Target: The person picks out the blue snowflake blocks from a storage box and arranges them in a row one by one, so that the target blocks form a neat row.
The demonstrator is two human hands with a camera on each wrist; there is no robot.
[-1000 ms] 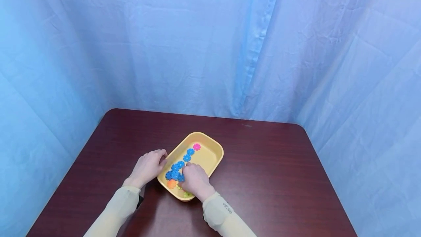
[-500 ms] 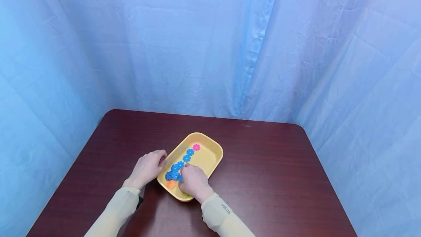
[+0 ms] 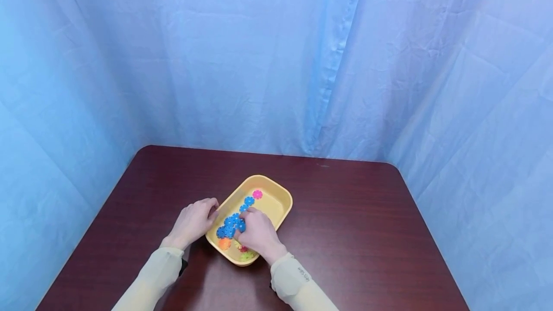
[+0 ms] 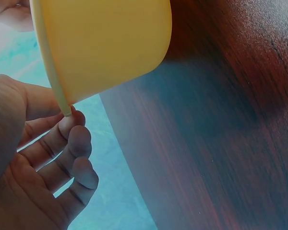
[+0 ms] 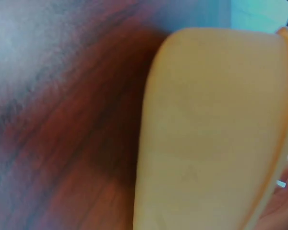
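Observation:
A yellow plastic tub (image 3: 276,187) stands at an angle on the table, holding several notched snowflake discs. My left hand (image 3: 193,221) pinches the tub's rim at its left side; the left wrist view shows the thumb and forefinger (image 4: 69,122) at that rim. Inside the tub, my right hand (image 3: 258,234) has its fingers curled at a blue snowflake disc (image 3: 241,225), which appears to sit between thumb and forefinger. Other blue discs (image 3: 229,231) lie clustered beside it. In the right wrist view, the tub's wall (image 5: 211,124) hides most of that hand.
A pink disc (image 3: 257,194) lies at the tub's far end. Near its front are an orange disc (image 3: 224,244) and yellow-green ones (image 3: 247,256), with some red between. The dark reddish table (image 3: 354,234) extends around the tub, and blue curtains (image 3: 242,61) hang behind.
My right hand has shifted slightly up and away from the tub's near end, a blue disc moving with it. Yellow-green and red discs show again below it. My left hand stays at the rim.

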